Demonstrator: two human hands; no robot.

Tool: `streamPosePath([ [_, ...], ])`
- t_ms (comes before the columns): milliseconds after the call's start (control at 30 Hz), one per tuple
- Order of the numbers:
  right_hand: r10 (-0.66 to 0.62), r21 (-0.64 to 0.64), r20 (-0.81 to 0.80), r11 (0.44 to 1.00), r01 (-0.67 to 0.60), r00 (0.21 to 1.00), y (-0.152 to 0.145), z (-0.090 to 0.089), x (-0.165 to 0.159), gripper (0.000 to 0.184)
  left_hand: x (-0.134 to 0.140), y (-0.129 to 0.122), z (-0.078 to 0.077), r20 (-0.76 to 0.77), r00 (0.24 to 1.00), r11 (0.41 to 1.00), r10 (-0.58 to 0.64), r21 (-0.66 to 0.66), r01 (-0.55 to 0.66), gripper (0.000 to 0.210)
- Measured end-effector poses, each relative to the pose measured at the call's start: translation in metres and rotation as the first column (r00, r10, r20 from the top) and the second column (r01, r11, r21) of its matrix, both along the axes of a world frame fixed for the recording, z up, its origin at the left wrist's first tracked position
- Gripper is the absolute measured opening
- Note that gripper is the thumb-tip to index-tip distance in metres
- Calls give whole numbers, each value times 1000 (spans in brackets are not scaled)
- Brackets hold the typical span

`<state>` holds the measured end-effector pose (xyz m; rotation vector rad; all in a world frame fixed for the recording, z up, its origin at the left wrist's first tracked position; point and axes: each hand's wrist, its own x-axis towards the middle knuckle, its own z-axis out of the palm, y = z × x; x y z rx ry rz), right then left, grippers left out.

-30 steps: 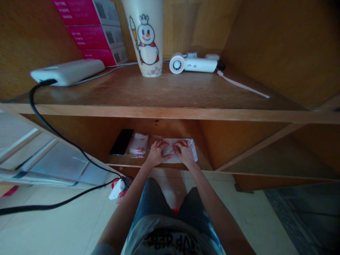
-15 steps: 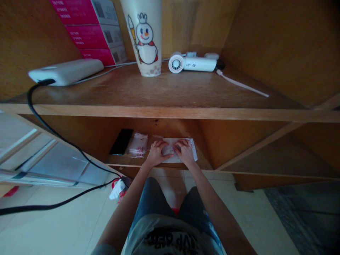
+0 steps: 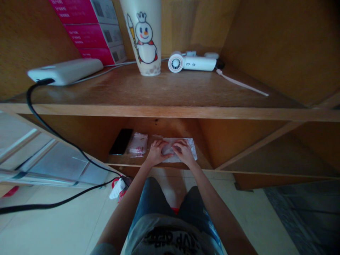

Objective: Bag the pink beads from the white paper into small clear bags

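Note:
A white paper-like sheet (image 3: 193, 151) lies on the lower shelf under both hands. My left hand (image 3: 157, 152) rests on its left part, fingers bent and thumb stretched apart from them. From the right, my right hand (image 3: 184, 151) reaches over the middle of the sheet, its thumb and fingertips drawn close together. Whatever may be between those fingertips is too small to make out. Left of my left hand are small clear packets (image 3: 138, 143) with pinkish marks, and beyond them a black phone (image 3: 121, 141).
On the upper shelf stand a tall snowman cup (image 3: 146, 42), a white handheld fan (image 3: 196, 63), a white power bank-like device (image 3: 66, 71) and pink boxes (image 3: 87, 35). A black cable (image 3: 53, 132) hangs down at the left. The upper shelf's edge (image 3: 170, 112) overhangs the lower shelf.
My right hand's fingertips have shifted slightly left and drawn nearer the thumb. My left hand stays in almost the same place.

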<state>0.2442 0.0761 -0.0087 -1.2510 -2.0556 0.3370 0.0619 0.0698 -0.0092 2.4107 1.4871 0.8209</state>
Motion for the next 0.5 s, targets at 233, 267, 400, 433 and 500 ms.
streamPosePath([
  [233, -68, -23, 57, 997, 69, 996, 1, -1, -2, 21, 0, 0, 1, -10, 1000, 1000, 14, -12, -14, 57],
  [267, -62, -25, 75, 998, 64, 995, 0, -1, -2, 22, 0, 0, 2, -9, 1000, 1000, 18, -15, -18, 56],
  [400, -47, -38, 146, 998, 53, 988, -1, -1, -4, 24, 1, 0, 2, -6, 1000, 1000, 23, -18, -23, 56],
  [433, -50, -39, 155, 998, 57, 987, -1, -2, -4, 24, 1, 0, 2, -6, 1000, 1000, 22, -15, -22, 55],
  [500, -72, -36, 156, 996, 79, 985, -1, -2, -4, 22, 0, 0, 1, -8, 1000, 1000, 23, -7, -23, 55],
])
